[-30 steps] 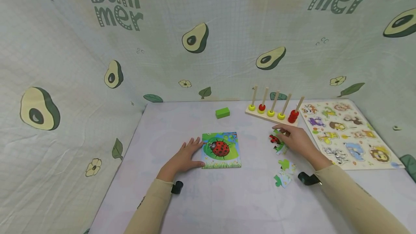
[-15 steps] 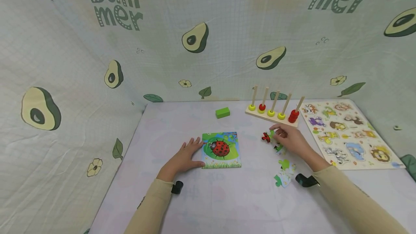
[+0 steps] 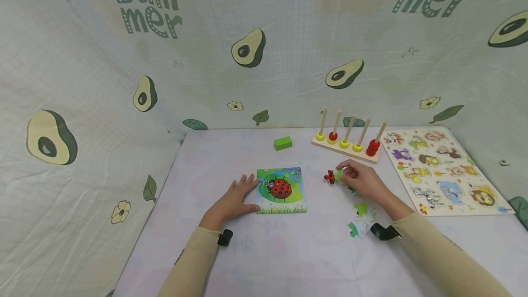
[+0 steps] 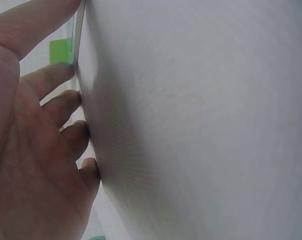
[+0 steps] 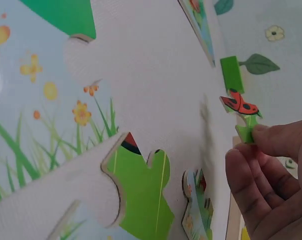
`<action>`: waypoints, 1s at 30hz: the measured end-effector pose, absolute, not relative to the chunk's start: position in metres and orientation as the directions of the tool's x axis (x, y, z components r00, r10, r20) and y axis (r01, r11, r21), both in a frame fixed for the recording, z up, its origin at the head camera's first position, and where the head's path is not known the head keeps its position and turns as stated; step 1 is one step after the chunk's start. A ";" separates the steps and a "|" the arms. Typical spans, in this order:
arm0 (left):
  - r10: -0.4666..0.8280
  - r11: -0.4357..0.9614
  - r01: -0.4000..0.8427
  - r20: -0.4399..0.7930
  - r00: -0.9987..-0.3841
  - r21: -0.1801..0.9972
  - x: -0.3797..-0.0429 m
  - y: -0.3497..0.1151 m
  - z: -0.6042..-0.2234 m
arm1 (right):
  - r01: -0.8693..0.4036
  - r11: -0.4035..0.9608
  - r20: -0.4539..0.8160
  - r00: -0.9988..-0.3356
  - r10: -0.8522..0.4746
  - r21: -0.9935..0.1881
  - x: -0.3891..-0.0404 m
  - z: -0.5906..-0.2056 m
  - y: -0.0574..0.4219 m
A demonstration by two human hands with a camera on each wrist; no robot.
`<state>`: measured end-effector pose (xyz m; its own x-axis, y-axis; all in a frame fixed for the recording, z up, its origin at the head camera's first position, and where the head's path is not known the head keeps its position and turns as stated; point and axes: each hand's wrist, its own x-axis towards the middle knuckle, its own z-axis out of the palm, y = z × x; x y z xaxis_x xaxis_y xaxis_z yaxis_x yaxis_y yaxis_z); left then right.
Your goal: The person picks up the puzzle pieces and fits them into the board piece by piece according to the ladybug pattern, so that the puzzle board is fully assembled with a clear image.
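Observation:
My left hand (image 3: 233, 199) lies with fingers spread on the table, thumb and index fingertip at the left edge of a square ladybug puzzle board (image 3: 282, 190). In the left wrist view its fingertips (image 4: 77, 132) touch the tabletop. My right hand (image 3: 363, 178) pinches a red and green puzzle piece (image 5: 243, 107) between thumb and fingers, held above the table to the right of the board. Under and in front of that hand lie loose puzzle pieces (image 3: 361, 221); the right wrist view shows a green piece (image 5: 141, 187) and a pale piece with printed grass and flowers (image 5: 46, 95) up close.
A green block (image 3: 283, 143) sits behind the board. At the back right stands a wooden peg rack (image 3: 345, 148) with yellow and red rings. An animal puzzle board (image 3: 443, 171) lies on the far right. A patterned cloth (image 3: 297, 58) hangs behind the table.
My right hand has moved left, carrying the red and green puzzle piece away from the other pieces and nearer the ladybug board. My left hand stays in place.

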<state>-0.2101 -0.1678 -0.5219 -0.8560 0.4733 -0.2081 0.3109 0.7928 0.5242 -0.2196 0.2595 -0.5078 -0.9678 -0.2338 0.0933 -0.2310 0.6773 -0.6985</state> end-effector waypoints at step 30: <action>0.470 0.795 0.309 -0.208 -0.858 0.521 -0.209 -0.166 -0.519 | -0.239 0.569 0.050 -0.944 -0.327 -0.787 -0.209 -0.518 0.219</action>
<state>-0.2094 -0.1660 -0.5190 -0.8576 0.4701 -0.2085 0.3093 0.7954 0.5212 -0.2085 0.2195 -0.5178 -0.9436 -0.3272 0.0497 -0.2388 0.5693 -0.7867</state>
